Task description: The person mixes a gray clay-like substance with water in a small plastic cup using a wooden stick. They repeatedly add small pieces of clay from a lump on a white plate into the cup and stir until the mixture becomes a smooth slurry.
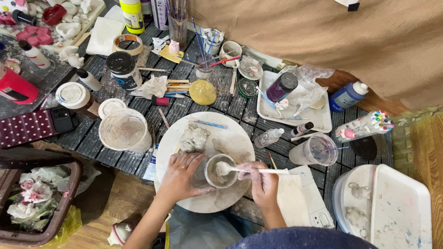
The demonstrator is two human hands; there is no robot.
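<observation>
A small grey clay bowl [220,171] sits on a round white board [235,138] near the table's front edge. My left hand [182,177] wraps around the bowl's left side and steadies it. My right hand [261,180] grips a pale wooden-handled brush [263,171] whose wet, clay-coated tip lies inside the bowl. A rough lump of grey clay [194,137] rests on the board just behind my left hand. A blue-handled tool [210,124] lies on the board's far part.
A white bucket [124,130] stands left of the board, a clear water cup [318,150] to the right. Jars, paint bottles, brushes in cups, a white tray [318,121] and a plastic palette [401,207] crowd the slatted table. A brown bin [69,193] is at lower left.
</observation>
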